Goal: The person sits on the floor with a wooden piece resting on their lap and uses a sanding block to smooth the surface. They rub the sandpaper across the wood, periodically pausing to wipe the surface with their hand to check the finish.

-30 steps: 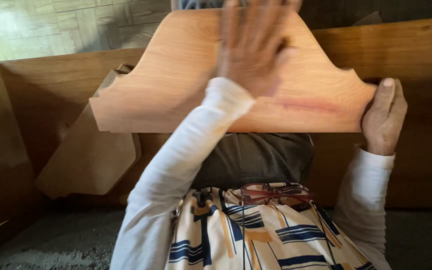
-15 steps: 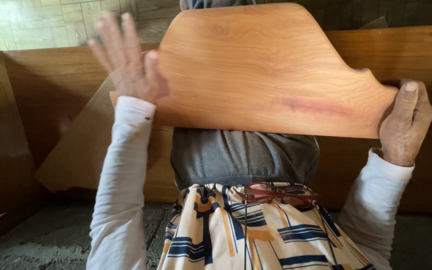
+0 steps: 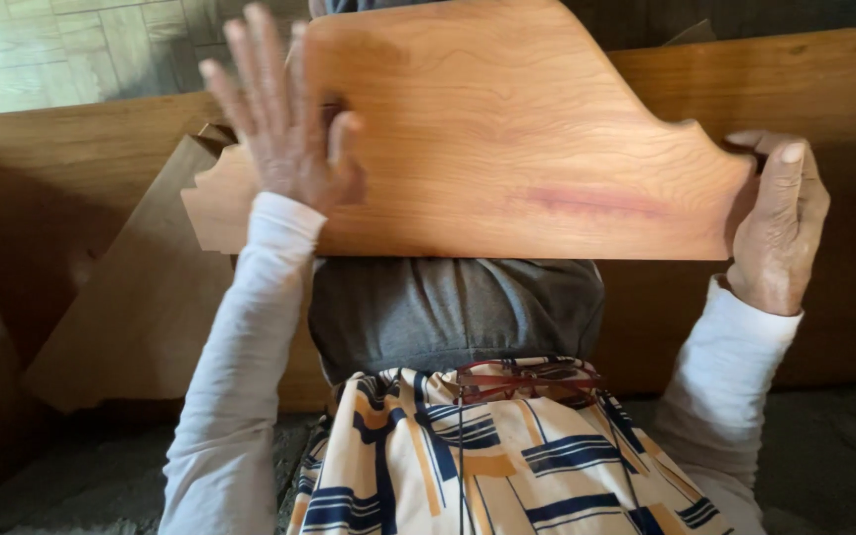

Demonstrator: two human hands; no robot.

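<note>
Nearest the camera, a pair of red-rimmed glasses [image 3: 527, 380] hangs on the person's patterned top, below the wooden board [image 3: 507, 139], out of the way of the work. The board is held up on edge above the lap, probably so its broad face can be reached. The right hand [image 3: 777, 228] is clamped around the board's right end, steadying it. The left hand [image 3: 284, 124] lies spread and flat against the board's left face, fingers apart, gripping nothing. Behind the board stands a long wooden panel [image 3: 71, 168], another cut piece [image 3: 141, 297] leaning against it.
</note>
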